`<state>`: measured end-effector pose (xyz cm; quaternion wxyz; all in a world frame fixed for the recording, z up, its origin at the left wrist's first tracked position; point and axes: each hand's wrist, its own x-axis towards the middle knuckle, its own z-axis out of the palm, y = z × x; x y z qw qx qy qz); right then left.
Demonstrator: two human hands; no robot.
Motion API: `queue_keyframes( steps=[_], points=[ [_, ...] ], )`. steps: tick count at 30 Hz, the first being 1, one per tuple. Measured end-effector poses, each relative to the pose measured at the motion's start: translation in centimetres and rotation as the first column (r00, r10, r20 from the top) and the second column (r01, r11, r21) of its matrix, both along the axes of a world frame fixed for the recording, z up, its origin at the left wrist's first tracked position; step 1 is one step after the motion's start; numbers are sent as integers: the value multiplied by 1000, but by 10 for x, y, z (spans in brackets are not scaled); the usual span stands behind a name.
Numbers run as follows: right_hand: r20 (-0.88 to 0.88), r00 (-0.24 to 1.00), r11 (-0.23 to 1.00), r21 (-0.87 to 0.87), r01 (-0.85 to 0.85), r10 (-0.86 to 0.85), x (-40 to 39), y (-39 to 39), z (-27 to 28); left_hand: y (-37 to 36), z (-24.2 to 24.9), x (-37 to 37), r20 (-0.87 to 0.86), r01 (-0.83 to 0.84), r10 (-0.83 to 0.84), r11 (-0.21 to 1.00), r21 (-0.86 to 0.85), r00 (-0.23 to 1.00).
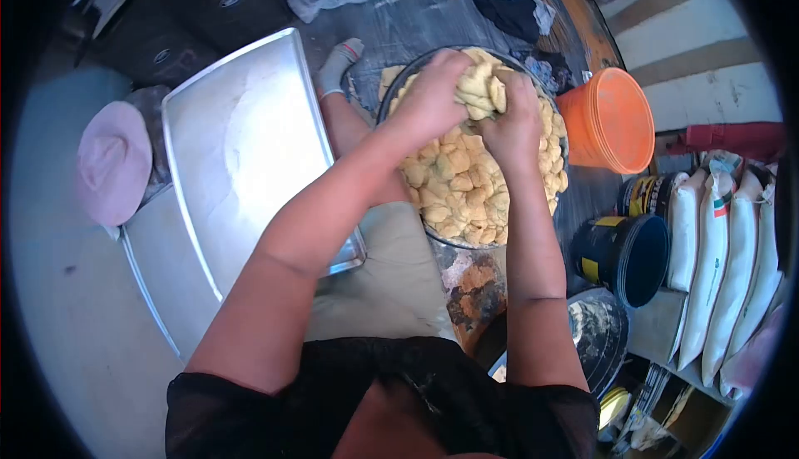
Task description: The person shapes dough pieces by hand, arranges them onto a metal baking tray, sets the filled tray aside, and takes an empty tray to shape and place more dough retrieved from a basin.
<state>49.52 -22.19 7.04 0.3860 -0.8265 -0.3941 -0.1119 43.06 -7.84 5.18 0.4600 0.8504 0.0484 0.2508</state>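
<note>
A wide round dark-rimmed basin holds a heap of yellowish dough pieces. Over its far part, a lump of dough is gripped between both hands. My left hand is closed on the lump's left side, its fingers curled over the top. From the right, my right hand closes round the same lump, with the fingers bent over it and the thumb below. The dough hides parts of the fingers.
A large metal tray lies left of my legs. Right of the basin stand an orange bucket and a dark bucket. White sacks are farther right. A pink hat is at the far left.
</note>
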Motion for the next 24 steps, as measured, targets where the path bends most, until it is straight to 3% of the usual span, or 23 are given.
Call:
queue_keyframes(
  steps=[3, 7, 9, 11, 12, 15, 16, 17, 19, 21, 23, 24],
  points=[
    [130, 971, 968, 131, -215, 198, -58, 38, 42, 31, 49, -85, 44, -181, 178, 978, 99, 983],
    [123, 873, 855, 178, -488, 473, -153, 94, 46, 57, 68, -214, 11, -415, 415, 909, 29, 910],
    [32, 777, 771, 112, -627, 628, -194, 117, 35, 74, 44, -275, -108, -520, 520, 854, 27, 847],
    [-144, 687, 699, 47, -714, 712, -229, 150, -31, 94, -11, -333, -389, -500, 578, 816, 290, 717],
    [-67, 700, 662, -273, -698, 711, -242, 155, -54, 103, -25, -352, -496, -456, 611, 791, 407, 617],
    [-195, 572, 489, -346, -800, 797, -246, 154, -33, 109, -9, -384, -608, -355, 493, 870, 342, 622],
    [-285, 523, 467, -246, -850, 803, -237, 153, -18, 117, -13, -392, -515, -398, 396, 911, 112, 760],
    [-302, 498, 503, -66, -862, 813, -225, 155, -23, 120, -17, -396, -537, -413, 416, 901, 133, 734],
    [-298, 452, 532, 295, -794, 840, -187, 168, -31, 125, 8, -385, -567, -442, 464, 877, 187, 681],
    [-638, 476, 778, 349, -522, 605, -149, 173, -33, 112, 15, -358, -462, -424, 568, 821, 382, 681],
    [-684, 543, 873, 372, -314, 487, -91, 191, -85, 108, 2, -334, -357, -340, 578, 768, 543, 734],
    [-748, 560, 934, 305, -188, 357, -61, 198, -120, 110, -7, -328, -367, -302, 559, 770, 562, 744]
  ],
)
